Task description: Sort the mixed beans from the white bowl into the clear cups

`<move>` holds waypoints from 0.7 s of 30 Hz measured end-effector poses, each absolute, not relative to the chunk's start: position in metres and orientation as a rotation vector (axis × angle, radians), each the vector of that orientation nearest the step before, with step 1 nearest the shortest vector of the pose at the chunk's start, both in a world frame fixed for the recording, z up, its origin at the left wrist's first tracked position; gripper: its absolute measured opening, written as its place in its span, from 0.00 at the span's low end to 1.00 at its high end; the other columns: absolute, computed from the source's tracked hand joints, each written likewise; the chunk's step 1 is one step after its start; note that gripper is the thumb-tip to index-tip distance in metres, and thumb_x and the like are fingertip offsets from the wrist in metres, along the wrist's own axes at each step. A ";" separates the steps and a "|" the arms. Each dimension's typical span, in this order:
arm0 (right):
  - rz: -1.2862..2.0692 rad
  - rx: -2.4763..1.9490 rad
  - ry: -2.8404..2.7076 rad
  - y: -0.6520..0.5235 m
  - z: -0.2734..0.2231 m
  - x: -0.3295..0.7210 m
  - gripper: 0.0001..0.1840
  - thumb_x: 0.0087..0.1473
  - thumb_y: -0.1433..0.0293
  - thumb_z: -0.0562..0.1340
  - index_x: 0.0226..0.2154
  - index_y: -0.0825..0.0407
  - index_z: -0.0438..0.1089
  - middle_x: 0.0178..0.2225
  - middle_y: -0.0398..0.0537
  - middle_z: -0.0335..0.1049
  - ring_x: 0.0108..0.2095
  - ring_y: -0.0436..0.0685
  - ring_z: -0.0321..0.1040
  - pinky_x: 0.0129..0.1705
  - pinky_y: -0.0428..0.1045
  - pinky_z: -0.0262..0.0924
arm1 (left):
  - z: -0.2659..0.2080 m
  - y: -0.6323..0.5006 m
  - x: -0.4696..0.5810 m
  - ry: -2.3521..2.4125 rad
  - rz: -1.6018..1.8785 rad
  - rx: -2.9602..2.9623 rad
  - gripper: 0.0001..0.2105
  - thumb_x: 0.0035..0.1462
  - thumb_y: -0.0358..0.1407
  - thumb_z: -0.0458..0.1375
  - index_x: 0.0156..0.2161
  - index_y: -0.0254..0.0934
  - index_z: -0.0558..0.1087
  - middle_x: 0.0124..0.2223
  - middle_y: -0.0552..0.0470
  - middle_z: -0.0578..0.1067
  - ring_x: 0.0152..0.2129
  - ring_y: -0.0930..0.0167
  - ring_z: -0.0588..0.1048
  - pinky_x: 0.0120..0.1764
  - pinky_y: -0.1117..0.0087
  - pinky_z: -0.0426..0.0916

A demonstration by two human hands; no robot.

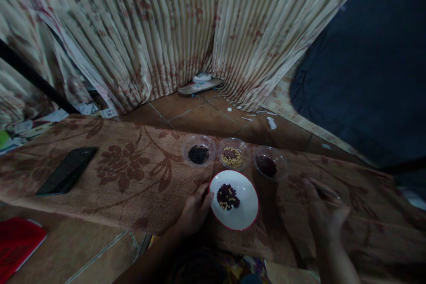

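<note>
A white bowl (248, 191) with a red rim is tilted towards me near the table's front edge. My left hand (196, 211) grips its left side, thumb on the rim. Inside lies a mixed heap of dark red, black and pale beans (228, 197). My right hand (328, 215) is to the right, low over the cloth and slightly blurred. Along its fingers runs a slim shiny tool (326, 190), whose exact kind I cannot make out. Behind the bowl stand three clear plastic cups, with black beans (198, 154), yellow soybeans (232, 157) and dark red beans (266, 166).
A brown flowered cloth (149, 208) covers the narrow table. At the left lies a dark phone (67, 171). Beyond the table, a skateboard (199, 86) and white scraps (271, 122) lie on the tiled floor before striped curtains (159, 31). Red fabric (20, 246) shows lower left.
</note>
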State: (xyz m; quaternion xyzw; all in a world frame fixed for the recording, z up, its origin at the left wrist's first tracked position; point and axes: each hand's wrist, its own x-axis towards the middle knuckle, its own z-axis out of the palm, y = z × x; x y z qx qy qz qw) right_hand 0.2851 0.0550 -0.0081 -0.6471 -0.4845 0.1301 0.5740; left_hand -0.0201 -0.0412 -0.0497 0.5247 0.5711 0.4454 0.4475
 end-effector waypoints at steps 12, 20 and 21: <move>0.867 -1.504 -1.418 0.000 -0.022 0.233 0.15 0.44 0.59 0.68 0.33 0.51 0.77 0.36 0.52 0.77 0.37 0.61 0.74 0.39 0.54 0.68 | -0.049 -0.042 -0.020 1.480 1.065 1.305 0.17 0.63 0.41 0.50 0.54 0.38 0.68 0.47 0.49 0.78 0.42 0.67 0.76 0.48 0.66 0.69; 0.881 -1.465 -1.653 -0.005 -0.037 0.230 0.13 0.49 0.58 0.65 0.34 0.49 0.78 0.39 0.51 0.77 0.40 0.60 0.72 0.40 0.53 0.67 | -0.051 -0.042 -0.019 1.479 1.070 1.334 0.16 0.64 0.40 0.50 0.54 0.39 0.67 0.49 0.50 0.77 0.41 0.68 0.76 0.47 0.67 0.69; 0.871 -1.456 -1.680 -0.006 -0.036 0.230 0.13 0.49 0.58 0.65 0.34 0.48 0.78 0.39 0.51 0.76 0.40 0.60 0.72 0.40 0.52 0.67 | -0.052 -0.042 -0.019 1.481 1.072 1.335 0.16 0.64 0.40 0.50 0.54 0.39 0.67 0.49 0.49 0.77 0.41 0.67 0.76 0.47 0.67 0.69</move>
